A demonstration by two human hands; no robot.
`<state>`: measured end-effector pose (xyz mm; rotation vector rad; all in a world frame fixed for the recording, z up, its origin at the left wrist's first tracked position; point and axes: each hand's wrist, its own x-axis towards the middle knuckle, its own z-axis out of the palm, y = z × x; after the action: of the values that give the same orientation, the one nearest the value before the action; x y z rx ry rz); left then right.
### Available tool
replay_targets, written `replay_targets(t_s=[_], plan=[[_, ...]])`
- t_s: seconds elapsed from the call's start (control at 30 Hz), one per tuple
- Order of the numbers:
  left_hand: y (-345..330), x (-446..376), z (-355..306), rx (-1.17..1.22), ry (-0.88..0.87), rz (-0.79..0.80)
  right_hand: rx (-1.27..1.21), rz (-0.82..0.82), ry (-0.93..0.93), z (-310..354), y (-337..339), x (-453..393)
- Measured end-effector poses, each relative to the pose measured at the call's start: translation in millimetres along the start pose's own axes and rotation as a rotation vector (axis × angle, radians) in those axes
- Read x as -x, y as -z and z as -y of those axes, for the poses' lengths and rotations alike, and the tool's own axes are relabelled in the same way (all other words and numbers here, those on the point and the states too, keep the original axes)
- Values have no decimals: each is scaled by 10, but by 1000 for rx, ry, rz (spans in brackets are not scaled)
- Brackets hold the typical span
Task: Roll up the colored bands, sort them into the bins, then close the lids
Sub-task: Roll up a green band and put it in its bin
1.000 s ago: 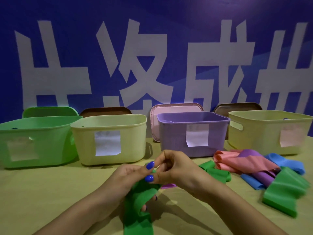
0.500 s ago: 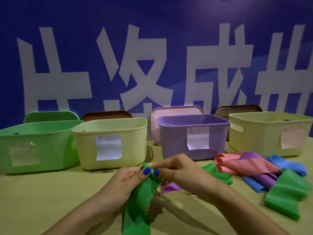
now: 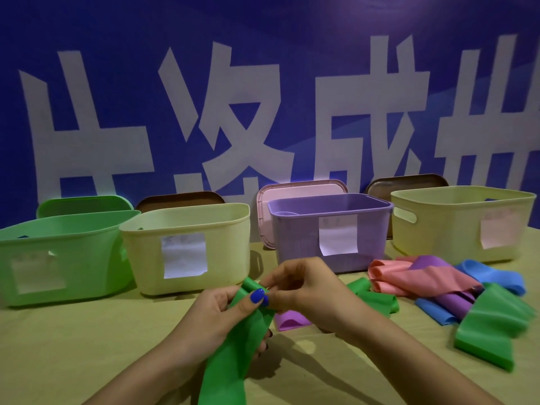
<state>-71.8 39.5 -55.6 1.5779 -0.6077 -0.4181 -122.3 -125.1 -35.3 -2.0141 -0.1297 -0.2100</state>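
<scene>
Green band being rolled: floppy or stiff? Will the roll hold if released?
Likely floppy: the green band hangs limp below the left hand. Probably springy, so the started roll may unwind if the right hand lets go. It looks thin, so likely light.

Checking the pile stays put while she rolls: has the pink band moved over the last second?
No. The pink band lies in front of the purple bin and overlaps the purple band, as before; only the camera tilted.
</scene>
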Motion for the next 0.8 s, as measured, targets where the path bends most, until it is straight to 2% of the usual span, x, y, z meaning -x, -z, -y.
replay_targets(t_s=[0.13,0.37,0.53,0.67,0.8], plan=[[-32,12,-22,-3,-18,-38,2,33,-7,22,-24,-1],[-14,14,-46,-24,-52,15,2,177,-6,51,69,32],[38,-14,-36,-18,-82,8,241,101,124,44,-6,31],[60,-33,12,-122,-130,-32,217,145,87,15,-15,25],[36,-39,19,-93,-93,-49,165,99,76,20,37,12]])
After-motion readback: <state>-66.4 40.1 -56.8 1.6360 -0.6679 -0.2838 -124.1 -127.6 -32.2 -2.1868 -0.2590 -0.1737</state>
